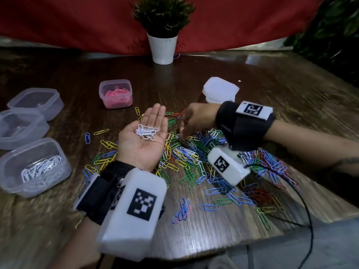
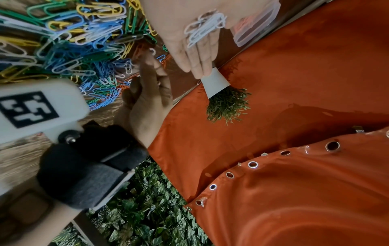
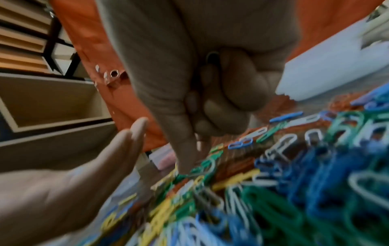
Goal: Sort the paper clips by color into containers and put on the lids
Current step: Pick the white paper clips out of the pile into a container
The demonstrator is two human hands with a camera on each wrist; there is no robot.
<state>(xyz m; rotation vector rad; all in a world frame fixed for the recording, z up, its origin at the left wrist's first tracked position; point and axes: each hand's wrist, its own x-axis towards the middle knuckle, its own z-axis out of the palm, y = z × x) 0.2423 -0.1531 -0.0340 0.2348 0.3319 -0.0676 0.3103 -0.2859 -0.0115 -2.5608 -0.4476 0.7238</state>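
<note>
I look down on a dark wooden table backed by a red cloth, with a potted plant at its far middle edge. A mixed heap of coloured paper clips spreads across the centre and right of the table.

Four clear containers stand open. Three sit in a row at the left: the near one holds white clips, and what lies in the middle one and the far one is too faint to tell. A fourth container, far of the heap, holds pink clips. A stack of white lids lies at the far right of the heap.

My left hand is held palm up over the left part of the heap, fingers straight and together, carrying a small bunch of white clips loose on the palm. In the left wrist view the same bunch rests at the base of the fingers.

My right hand reaches down into the heap just to the right of the left palm. In the right wrist view its forefinger points down and touches the clips, the other fingers are curled into the palm, and a clip end shows tucked among them.
</note>
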